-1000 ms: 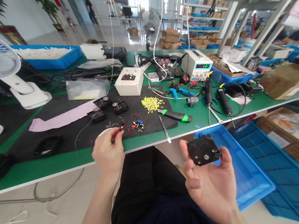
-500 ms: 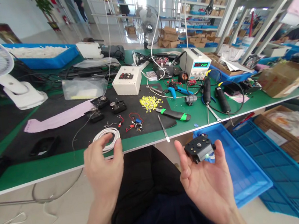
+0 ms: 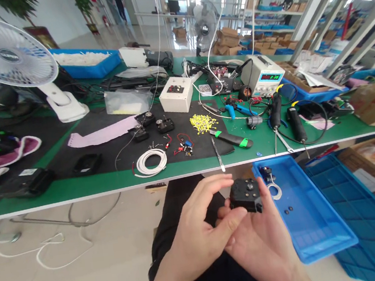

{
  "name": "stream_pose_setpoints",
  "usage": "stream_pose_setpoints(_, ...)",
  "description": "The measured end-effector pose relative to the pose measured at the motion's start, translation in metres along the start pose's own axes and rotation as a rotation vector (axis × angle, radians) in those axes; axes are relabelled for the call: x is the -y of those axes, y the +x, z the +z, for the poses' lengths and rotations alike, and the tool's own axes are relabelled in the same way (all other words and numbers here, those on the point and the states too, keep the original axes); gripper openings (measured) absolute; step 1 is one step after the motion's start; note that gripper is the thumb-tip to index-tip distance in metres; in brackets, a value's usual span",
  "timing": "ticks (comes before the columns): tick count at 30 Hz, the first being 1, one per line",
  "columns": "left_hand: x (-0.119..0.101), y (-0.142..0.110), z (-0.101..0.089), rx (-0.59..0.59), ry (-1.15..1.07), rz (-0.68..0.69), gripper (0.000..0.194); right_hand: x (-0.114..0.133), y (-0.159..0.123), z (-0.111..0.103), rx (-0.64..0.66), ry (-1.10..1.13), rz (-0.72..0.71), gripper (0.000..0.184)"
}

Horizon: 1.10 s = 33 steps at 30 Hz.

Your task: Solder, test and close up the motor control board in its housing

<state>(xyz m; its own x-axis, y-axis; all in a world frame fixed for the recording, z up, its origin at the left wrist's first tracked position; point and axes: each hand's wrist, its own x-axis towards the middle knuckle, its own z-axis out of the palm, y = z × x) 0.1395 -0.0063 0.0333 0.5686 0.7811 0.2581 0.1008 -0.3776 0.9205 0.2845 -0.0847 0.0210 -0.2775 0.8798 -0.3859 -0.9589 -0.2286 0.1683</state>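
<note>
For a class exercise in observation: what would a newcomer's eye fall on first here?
Probably the big white fan at upper left. Next, the heap of bright yellow bits on the black mat, near the picture's middle. Then, low in front, the small black block in the right hand, with the left hand touching it.

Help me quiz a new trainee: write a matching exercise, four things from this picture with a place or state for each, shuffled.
1. black part
2. yellow pieces
3. large white coil
4. power supply

A. heaped on the dark mat
B. showing lit green digits
C. in the right hand
D. near the table's front edge

Pairs: 1-C, 2-A, 3-D, 4-B
</note>
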Motion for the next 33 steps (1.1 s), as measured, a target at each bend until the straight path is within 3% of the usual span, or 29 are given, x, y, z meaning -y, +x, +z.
stream_pose_setpoints(5,0.001,0.006,0.000,0.173,-0.378,-0.220,0.050,-0.008,0.001,-0.003,0.001,-0.138,-0.005,0.062)
stream_pose_setpoints(11,0.007,0.000,0.006,0.141,-0.704,-0.339,0.044,-0.013,0.000,-0.010,0.043,-0.399,-0.086,0.073)
stream_pose_setpoints(18,0.014,-0.010,-0.001,0.114,-0.932,-0.449,0.063,-0.005,-0.008,-0.021,-0.021,-0.776,-0.103,0.096)
stream_pose_setpoints(20,0.012,-0.009,-0.001,0.007,-1.078,-0.487,0.047,0.000,-0.012,-0.020,-0.038,-0.903,-0.184,0.091)
stream_pose_setpoints(22,0.008,-0.009,0.003,-0.143,-1.236,-0.532,0.029,0.006,-0.015,-0.020,-0.081,-1.047,-0.356,0.077)
stream_pose_setpoints(25,0.000,-0.011,0.013,-0.316,-1.415,-0.575,0.023,0.012,-0.017,-0.027,-0.176,-1.244,-0.629,0.047)
stream_pose_setpoints(28,-0.007,-0.016,0.022,-0.333,-1.534,-0.594,0.032,0.012,-0.016,-0.034,-0.258,-1.355,-0.763,0.031)
stream_pose_setpoints(33,-0.014,-0.022,0.031,-0.256,-1.612,-0.577,0.046,0.005,-0.012,-0.027,-0.241,-1.417,-0.863,0.040)
